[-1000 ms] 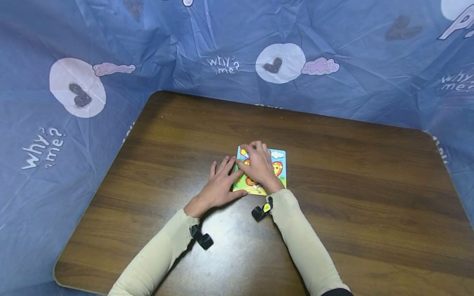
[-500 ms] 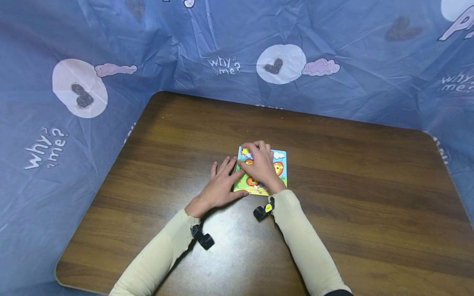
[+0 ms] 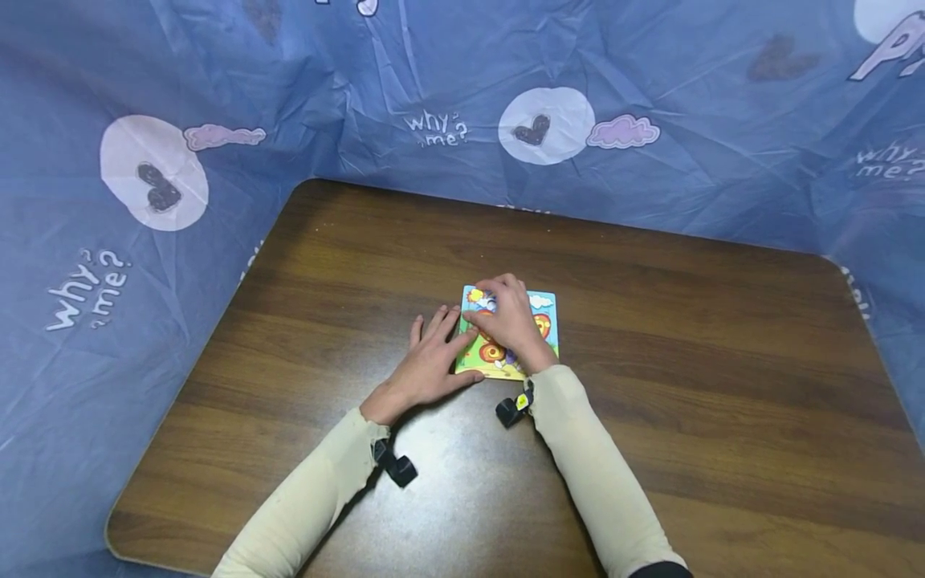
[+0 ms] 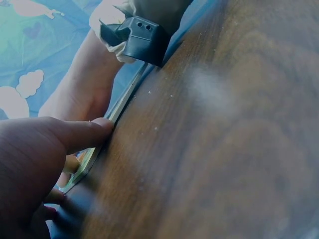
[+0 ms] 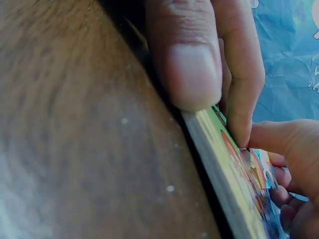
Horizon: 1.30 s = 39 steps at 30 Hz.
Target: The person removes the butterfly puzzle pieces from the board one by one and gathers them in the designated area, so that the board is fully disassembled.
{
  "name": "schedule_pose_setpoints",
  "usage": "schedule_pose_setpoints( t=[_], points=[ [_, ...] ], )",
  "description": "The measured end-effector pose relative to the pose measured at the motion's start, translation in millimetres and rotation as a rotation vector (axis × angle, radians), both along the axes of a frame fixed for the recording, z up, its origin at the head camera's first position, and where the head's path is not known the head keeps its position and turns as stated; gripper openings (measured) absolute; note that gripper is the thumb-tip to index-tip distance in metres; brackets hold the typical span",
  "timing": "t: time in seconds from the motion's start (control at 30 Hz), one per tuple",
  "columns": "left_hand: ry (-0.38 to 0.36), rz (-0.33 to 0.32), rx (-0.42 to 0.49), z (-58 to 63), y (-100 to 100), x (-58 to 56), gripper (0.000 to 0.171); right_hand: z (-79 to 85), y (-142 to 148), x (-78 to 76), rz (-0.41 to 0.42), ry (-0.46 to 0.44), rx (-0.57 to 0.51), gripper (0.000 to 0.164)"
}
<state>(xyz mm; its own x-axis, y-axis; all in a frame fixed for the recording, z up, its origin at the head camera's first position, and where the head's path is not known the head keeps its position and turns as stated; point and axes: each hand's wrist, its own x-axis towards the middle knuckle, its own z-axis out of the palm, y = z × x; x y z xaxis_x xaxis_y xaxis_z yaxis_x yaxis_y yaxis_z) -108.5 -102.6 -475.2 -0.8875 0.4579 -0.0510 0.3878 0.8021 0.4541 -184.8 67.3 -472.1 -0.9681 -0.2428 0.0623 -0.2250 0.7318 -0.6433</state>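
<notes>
A square, brightly printed wooden puzzle board (image 3: 544, 301) lies flat at mid-table in the head view, showing a sun, a cloud and an orange-shelled snail. My left hand (image 3: 426, 365) rests at its left side with fingers spread and fairly straight. In the right wrist view, the left thumb (image 5: 192, 74) presses against the board's edge. Over the board's upper middle, my right hand (image 3: 511, 321) has bent fingers. Its thumb and fingers pinch a colourful puzzle piece (image 5: 261, 164) at the board; the piece is mostly hidden.
The brown wooden table (image 3: 686, 385) extends around the board. A blue printed sheet (image 3: 405, 72) hangs behind the table and along its left side. Each wrist carries a small black camera, the left camera (image 3: 401, 470) and the right camera (image 3: 509, 412).
My right hand has turned slightly and its fingers have drawn closer in, uncovering more of the picture near the thumb. The left hand and the board keep their places.
</notes>
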Motion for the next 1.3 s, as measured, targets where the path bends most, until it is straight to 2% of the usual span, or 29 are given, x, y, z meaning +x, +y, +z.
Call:
schedule_pose_setpoints(
  t=[0.27,0.4,1.03,1.3],
  points=[
    [-0.005,0.001,-0.006,1.8,0.2,0.6,0.075,3.4,1.2,0.4,-0.007,0.096,0.039,0.053],
    [-0.009,-0.001,-0.003,1.8,1.6,0.3,0.074,7.8,7.9,4.0,0.004,0.109,0.038,0.051],
    [0.001,0.003,0.041,2.2,2.1,1.4,0.071,30.0,49.0,19.1,-0.007,0.071,0.074,0.050],
    [-0.002,0.014,0.040,1.2,2.0,1.0,0.071,32.2,70.6,19.8,-0.029,0.054,0.072,0.052]
  ],
)
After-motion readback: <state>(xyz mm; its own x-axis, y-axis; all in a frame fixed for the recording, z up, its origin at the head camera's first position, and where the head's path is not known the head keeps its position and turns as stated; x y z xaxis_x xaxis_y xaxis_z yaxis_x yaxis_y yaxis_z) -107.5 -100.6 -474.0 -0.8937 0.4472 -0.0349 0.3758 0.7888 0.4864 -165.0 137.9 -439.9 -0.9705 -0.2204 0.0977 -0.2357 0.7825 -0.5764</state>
